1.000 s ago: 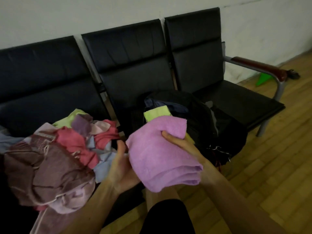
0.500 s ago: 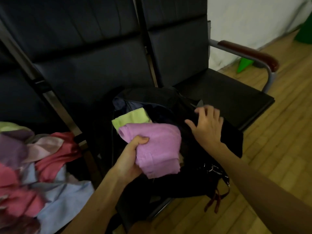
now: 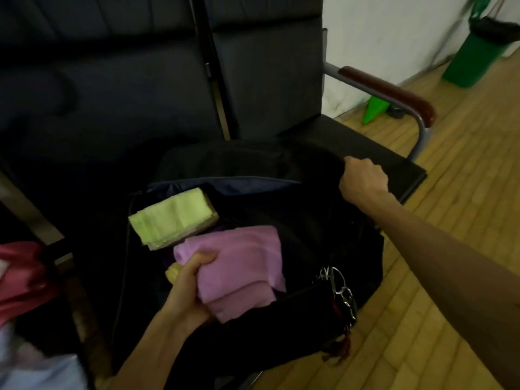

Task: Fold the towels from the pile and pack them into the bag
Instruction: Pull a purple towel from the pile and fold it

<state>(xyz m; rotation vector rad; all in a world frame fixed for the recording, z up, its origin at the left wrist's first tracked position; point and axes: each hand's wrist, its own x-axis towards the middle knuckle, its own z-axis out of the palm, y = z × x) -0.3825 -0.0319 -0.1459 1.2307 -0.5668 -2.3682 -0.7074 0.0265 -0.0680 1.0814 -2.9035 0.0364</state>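
A black bag (image 3: 309, 229) lies open on the bench seat. Inside it, at the back left, sits a folded light-green towel (image 3: 171, 215). My left hand (image 3: 188, 288) grips a folded pink towel (image 3: 242, 266) and holds it in the bag's opening, just in front of the green one. A bit of yellow cloth (image 3: 173, 273) shows beside my left thumb. My right hand (image 3: 363, 181) grips the bag's far right rim and holds it up. At the left edge lies part of the towel pile (image 3: 22, 274), red above and pale blue below.
The black bench (image 3: 112, 94) has a metal armrest with a dark red pad (image 3: 394, 92) on the right. Metal rings and a red tassel (image 3: 342, 294) hang at the bag's front. A green bin (image 3: 478, 49) stands by the white wall on the wooden floor.
My left hand has brought the pink towel down into the bag's opening. My right hand has gone from resting flat on the bag to gripping its far rim. The view has shifted right.
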